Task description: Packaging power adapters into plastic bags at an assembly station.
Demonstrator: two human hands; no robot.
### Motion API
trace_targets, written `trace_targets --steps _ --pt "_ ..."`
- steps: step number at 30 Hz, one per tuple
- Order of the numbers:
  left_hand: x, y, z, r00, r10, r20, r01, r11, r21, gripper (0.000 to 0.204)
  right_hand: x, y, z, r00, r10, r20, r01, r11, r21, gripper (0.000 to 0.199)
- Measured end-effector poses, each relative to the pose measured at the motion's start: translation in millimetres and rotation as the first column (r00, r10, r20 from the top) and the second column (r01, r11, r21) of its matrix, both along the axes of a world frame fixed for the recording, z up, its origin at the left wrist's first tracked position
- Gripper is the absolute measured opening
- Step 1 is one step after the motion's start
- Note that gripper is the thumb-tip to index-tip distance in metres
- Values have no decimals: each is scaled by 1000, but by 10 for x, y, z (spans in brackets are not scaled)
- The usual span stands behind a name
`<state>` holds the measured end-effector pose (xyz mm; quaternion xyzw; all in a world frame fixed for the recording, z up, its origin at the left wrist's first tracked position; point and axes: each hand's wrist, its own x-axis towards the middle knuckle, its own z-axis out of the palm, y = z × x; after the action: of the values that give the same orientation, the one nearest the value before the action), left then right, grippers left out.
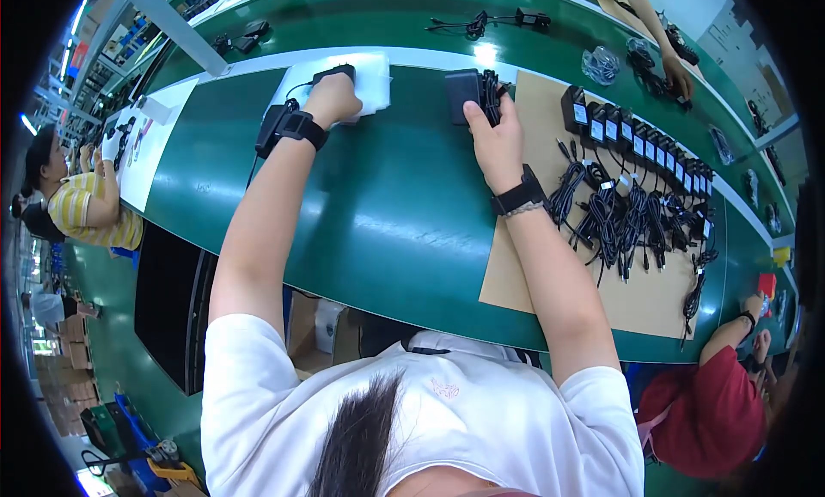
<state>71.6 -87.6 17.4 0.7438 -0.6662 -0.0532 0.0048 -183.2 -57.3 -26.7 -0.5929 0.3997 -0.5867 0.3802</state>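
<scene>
My right hand (498, 145) grips a black power adapter (462, 97) together with its bundled black cable (491, 97), above the green bench. The thumb lies across the adapter's near edge. Over a stack of clear plastic bags (371, 83) at the far edge, my left hand (337, 102) is closed; its fingertips are hidden, so what they pinch cannot be made out. A small black piece (333, 73) sits at its knuckles, and a thin cable runs toward the black box (275, 129) strapped at that wrist. Several black adapters (636, 140) stand in a row to the right, their tied cables (632, 213) beside them.
A brown cardboard sheet (507, 282) lies under the row of adapters. Beyond a pale rail, a green surface (387, 16) carries another adapter (533, 18) and bagged cables (601, 66). A co-worker's hand (677, 76) reaches in there. Other people sit left (94, 209) and right (709, 411).
</scene>
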Motion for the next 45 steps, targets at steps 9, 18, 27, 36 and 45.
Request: trace_targets --steps 9,18,27,36,45 --pt "8 275 187 977 102 -187 -61 975 214 51 -20 -96 -115 999 -2 49 -1 998 69 40" --pt "-442 499 263 825 -74 -560 -7 990 -142 36 -166 49 313 911 79 405 -200 943 265 25" --pt "-1283 941 -188 703 -390 -594 67 869 -491 33 -157 163 231 770 169 616 -407 873 270 29" --pt "-889 829 -318 438 -262 -860 -380 813 -441 28 -34 515 521 811 -1 -585 -190 945 -265 56" --pt "-922 998 -95 586 -518 -623 -235 628 -742 21 168 731 461 562 -125 -817 -298 892 -341 45"
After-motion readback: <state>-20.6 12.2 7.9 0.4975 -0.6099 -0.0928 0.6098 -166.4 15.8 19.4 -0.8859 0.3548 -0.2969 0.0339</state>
